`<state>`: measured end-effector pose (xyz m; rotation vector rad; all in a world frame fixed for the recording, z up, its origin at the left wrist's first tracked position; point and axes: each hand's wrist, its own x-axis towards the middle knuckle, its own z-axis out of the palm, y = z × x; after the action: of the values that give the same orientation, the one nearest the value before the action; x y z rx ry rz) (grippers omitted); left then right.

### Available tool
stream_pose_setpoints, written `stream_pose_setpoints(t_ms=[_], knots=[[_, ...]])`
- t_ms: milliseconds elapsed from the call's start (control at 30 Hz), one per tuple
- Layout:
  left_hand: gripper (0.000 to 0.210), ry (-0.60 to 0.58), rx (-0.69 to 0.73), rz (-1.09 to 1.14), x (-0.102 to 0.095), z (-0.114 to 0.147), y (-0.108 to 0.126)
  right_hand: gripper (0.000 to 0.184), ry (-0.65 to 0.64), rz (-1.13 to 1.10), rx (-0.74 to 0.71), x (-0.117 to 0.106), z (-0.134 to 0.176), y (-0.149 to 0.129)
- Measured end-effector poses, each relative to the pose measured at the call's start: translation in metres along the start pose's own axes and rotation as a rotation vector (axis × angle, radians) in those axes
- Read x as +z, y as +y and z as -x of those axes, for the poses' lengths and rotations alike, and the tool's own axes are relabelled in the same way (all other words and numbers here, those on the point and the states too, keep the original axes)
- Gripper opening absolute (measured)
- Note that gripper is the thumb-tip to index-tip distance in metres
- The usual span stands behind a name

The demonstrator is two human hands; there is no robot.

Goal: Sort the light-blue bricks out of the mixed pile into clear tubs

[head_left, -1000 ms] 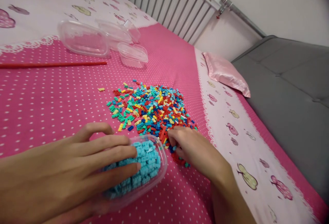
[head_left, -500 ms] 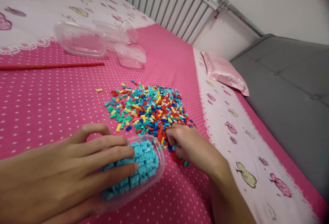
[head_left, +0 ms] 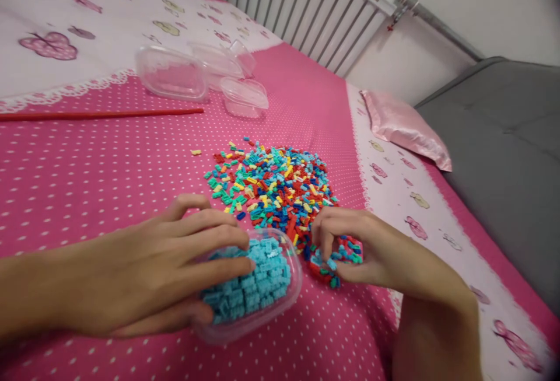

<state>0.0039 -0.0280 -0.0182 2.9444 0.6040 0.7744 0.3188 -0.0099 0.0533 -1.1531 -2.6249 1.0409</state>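
Note:
A clear plastic container filled with light blue toy bricks sits in front of me. My left hand grips its left side, the fingers laid over the bricks and the thumb by the near wall. To the right, my right hand is at the near right edge of a pile of mixed toy bricks. Its thumb and index finger are closed on a small blue toy brick. The other fingers curl inward and are partly hidden.
Several clear plastic containers stand at the back, near a long thin red stick. One yellow brick lies apart from the pile. A pink pillow rests by the grey headboard. A radiator stands behind the bed.
The view has shifted, so the whole scene sits farther right. My right hand has turned, opening a gap between thumb and fingers where a blue brick now shows. My left hand stays on the container.

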Motion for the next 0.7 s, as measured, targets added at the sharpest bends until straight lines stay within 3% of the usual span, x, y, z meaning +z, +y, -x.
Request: stream_pose_setpoints(t_ms=[67,167,367,533,700], knots=[[0.040,-0.049,0.058,0.023,-0.008,-0.005,-0.003,0.028,-0.019,-0.058,-0.027,0.011,-0.008,-0.009],[0.036,-0.028,0.056,0.049,-0.015,-0.009,-0.004,0.028,-0.038,-0.100,-0.043,0.026,-0.014,-0.020],[0.033,-0.038,0.073,0.066,-0.011,-0.007,-0.002,0.033,0.032,-0.151,-0.112,0.042,-0.015,-0.038],[0.033,0.005,0.082,0.085,-0.010,-0.005,-0.006,0.030,0.204,-0.140,-0.277,0.067,-0.027,-0.048],[0.031,0.045,-0.001,0.090,-0.010,-0.003,-0.012,0.027,0.309,-0.125,-0.386,0.088,-0.032,-0.051]])
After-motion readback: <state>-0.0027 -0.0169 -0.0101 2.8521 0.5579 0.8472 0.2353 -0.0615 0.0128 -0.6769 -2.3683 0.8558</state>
